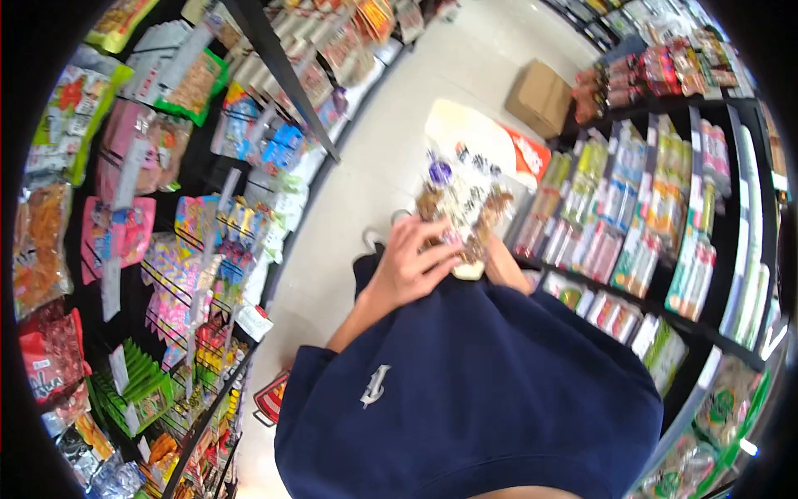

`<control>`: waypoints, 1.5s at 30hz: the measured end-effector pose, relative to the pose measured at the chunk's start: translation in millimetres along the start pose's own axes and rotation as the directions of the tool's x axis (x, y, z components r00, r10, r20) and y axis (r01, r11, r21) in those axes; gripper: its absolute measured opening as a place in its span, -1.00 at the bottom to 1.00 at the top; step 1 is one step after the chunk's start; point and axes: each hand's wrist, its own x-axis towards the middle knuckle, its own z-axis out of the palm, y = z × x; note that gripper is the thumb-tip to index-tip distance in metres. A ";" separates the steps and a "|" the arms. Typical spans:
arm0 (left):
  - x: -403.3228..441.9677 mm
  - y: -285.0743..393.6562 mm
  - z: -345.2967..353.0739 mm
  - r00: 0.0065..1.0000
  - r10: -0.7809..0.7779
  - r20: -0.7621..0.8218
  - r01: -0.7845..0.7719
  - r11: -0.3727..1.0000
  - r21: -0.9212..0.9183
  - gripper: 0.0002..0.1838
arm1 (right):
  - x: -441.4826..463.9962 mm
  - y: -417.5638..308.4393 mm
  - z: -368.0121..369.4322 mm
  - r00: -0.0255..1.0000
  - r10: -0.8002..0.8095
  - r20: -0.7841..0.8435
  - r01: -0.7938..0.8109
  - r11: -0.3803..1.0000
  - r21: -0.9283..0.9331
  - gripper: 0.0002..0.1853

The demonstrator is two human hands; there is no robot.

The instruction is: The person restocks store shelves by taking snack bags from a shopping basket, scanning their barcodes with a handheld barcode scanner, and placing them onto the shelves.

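Clear plastic packaging with brown contents, white print and a round purple label (440, 173) is between my two hands, in front of my navy shirt. My left hand (409, 259) rests on its near left side, fingers bent over the plastic. At the right side, my right hand (501, 264) holds the packaging from beside or below; most of its fingers are hidden behind it. Just beyond lies a cream-coloured surface (465, 129) with a red-and-white corner; whether it touches the packaging cannot be made out.
Racks of bagged snacks (174, 249) line the left side. A black shelf unit (640, 287) with rows of packaged goods stands at the right. A cardboard box (539, 98) sits on the pale floor (374, 154). A red basket (272, 397) is low at the left.
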 end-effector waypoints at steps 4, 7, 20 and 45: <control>18.7 -26.3 -8.1 0.983 -0.150 -0.108 0.162 0.981 0.104 -0.55 | 19.0 -4.6 15.5 0.997 0.070 0.017 -0.070 0.997 0.038 -0.61; 37.9 -46.8 -16.9 0.910 -0.414 -0.015 0.415 0.908 0.057 -0.20 | 37.0 -8.2 28.2 0.992 0.122 0.043 -0.125 0.990 0.068 -0.61; 78.1 -146.8 17.6 0.458 -0.812 0.362 0.669 0.046 -0.742 -0.46 | 96.4 -104.7 49.7 0.991 -0.094 -0.093 0.070 0.971 -0.230 -0.67; 287.6 -253.1 -27.2 -0.099 -0.201 -0.975 0.189 0.958 -0.217 -0.39 | 248.8 -333.6 -33.6 0.981 0.023 -0.191 -0.078 0.954 -0.288 -0.70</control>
